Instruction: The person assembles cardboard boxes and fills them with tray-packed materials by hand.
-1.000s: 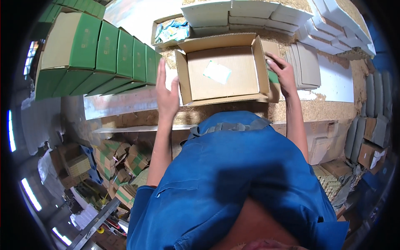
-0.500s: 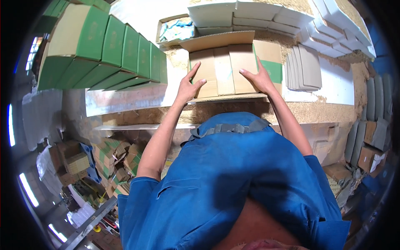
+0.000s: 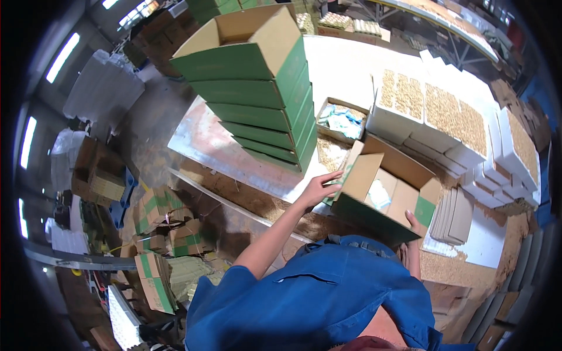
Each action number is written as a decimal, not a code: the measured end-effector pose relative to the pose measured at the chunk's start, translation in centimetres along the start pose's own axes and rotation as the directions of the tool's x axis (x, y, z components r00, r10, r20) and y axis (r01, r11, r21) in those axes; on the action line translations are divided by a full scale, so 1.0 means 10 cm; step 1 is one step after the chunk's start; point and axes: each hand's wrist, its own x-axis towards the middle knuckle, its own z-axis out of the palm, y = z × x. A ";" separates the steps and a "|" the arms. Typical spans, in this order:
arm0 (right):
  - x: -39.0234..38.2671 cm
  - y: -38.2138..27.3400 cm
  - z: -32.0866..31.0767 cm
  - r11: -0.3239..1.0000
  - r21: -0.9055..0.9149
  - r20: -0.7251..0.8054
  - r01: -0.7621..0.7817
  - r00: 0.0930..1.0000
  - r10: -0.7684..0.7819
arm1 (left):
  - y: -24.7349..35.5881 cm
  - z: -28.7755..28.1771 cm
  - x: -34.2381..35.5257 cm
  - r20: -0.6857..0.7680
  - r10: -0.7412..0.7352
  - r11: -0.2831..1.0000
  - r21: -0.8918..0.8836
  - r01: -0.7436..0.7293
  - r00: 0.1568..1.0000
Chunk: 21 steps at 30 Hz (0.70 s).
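Note:
A cardboard box (image 3: 377,217), green outside and plain brown inside, stands tilted in front of me with its top open. Pale tape shows on its inner bottom. My left hand (image 3: 319,190) presses its fingers against the box's left side, by a raised flap (image 3: 361,175). At the near right corner, my right hand (image 3: 413,227) grips the rim, thumb over the edge and the other fingers mostly hidden below. Left of the box rises a stack of green boxes (image 3: 252,90), the topmost open.
A small open carton (image 3: 341,120) with blue-and-white packets lies behind the box. White blocks with grainy tops (image 3: 404,120) are stacked at the back right. Grey cardboard sheets (image 3: 451,216) lie to the right. Flattened green-and-brown cartons (image 3: 155,284) stand on the floor at left.
My view has turned left. The box has gone from closed flaps facing up to an open interior, and it is tilted. My hands have shifted to its left side and near right corner.

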 end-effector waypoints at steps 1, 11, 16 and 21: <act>-0.19 -0.17 0.20 0.995 0.093 0.009 -0.042 0.999 0.041 | 0.16 -0.12 -0.13 -0.078 -0.061 0.984 -0.170 0.047 0.995; 0.48 -2.29 1.75 0.786 0.339 0.647 0.517 0.479 -0.594 | 2.80 -2.63 -0.22 -0.559 0.745 0.641 0.450 -0.622 0.364; 0.22 -2.50 3.48 0.779 0.338 0.730 0.528 0.376 -0.571 | 2.65 -3.17 0.20 -0.588 0.681 0.719 0.427 -0.548 0.436; -0.63 -1.99 4.78 0.886 -0.181 0.622 0.427 0.747 -0.233 | 2.64 -2.85 -0.04 -0.498 0.712 0.700 0.455 -0.550 0.495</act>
